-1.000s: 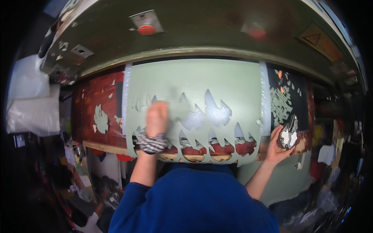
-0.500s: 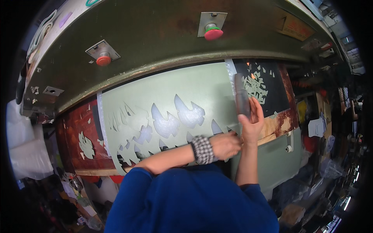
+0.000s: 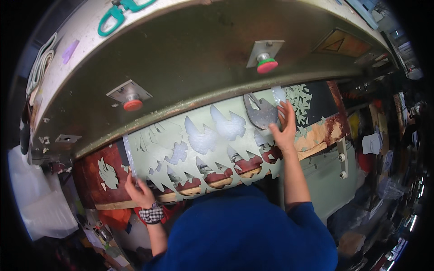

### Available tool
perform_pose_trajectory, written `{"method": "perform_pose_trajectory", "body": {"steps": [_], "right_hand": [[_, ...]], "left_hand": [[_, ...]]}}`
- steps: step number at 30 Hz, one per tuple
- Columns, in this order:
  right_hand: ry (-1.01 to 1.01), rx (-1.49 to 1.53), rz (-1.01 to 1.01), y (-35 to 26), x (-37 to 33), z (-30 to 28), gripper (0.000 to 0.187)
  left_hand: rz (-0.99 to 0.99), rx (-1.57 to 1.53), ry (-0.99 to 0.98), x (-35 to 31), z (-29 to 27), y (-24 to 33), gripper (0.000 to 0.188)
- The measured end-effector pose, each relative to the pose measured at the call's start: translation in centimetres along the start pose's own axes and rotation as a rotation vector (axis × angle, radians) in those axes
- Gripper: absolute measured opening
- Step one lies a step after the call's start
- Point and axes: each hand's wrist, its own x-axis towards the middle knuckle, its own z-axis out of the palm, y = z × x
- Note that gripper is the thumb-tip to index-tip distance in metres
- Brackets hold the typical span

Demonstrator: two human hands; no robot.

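Observation:
A pale green sheet (image 3: pixel 199 165) with several jagged cut-out holes lies under the dark press beam. Flat on its right part rests a dark grey cutting die (image 3: pixel 263 112) with a pronged outline. My right hand (image 3: pixel 285 128) is at the die's right side, fingers spread, the thumb close to its lower edge; whether it touches cannot be told. My left hand (image 3: pixel 141 193), with a checked band on the wrist, is at the sheet's lower left corner, fingers apart and holding nothing visible.
The green press beam (image 3: pixel 190 67) spans the far side, carrying red push buttons (image 3: pixel 132 105). Small green scraps (image 3: pixel 297 100) cover part of a black mat at right. Jagged cut pieces (image 3: pixel 108 175) lie on the red-brown board at left. Teal-handled scissors (image 3: pixel 112 20) sit above.
The die has gone from standing on edge in my right hand to lying flat on the sheet. My left hand has moved from the right side to the sheet's left corner.

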Motion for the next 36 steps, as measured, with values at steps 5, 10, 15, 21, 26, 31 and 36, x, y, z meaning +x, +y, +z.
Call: {"method": "perform_pose_trajectory", "body": {"steps": [5,10,15,21,26,31,36], "right_hand": [[0.247,-0.42,-0.3,-4.0,5.2,2.6,0.078],[0.345,-0.655,-0.437,-4.8,8.2,4.7,0.1],[0.345,-0.451,-0.422,0.1,7.5,-2.2,0.102],[0.302,-0.885,-0.522,13.3,16.5,-17.3,0.074],[0.34,-0.787,-0.565,23.1,23.6,-18.6,0.067],[0.273,-0.77,-0.473,25.7,25.1,-17.4,0.067],[0.199,-0.816,-0.339,26.3,26.9,-18.4,0.068]], "left_hand": [[-0.327,0.16,-0.24,-2.0,0.8,-3.6,0.02],[-0.267,0.097,-0.143,-2.9,4.3,-1.6,0.026],[-0.233,0.241,-0.164,-4.4,9.3,3.8,0.024],[-0.084,0.169,-0.043,-2.2,22.0,16.6,0.016],[-0.215,0.092,0.067,4.7,29.2,20.1,0.026],[-0.171,-0.004,0.152,10.5,31.7,20.6,0.03],[-0.13,-0.059,0.158,12.6,31.7,20.3,0.023]]}}
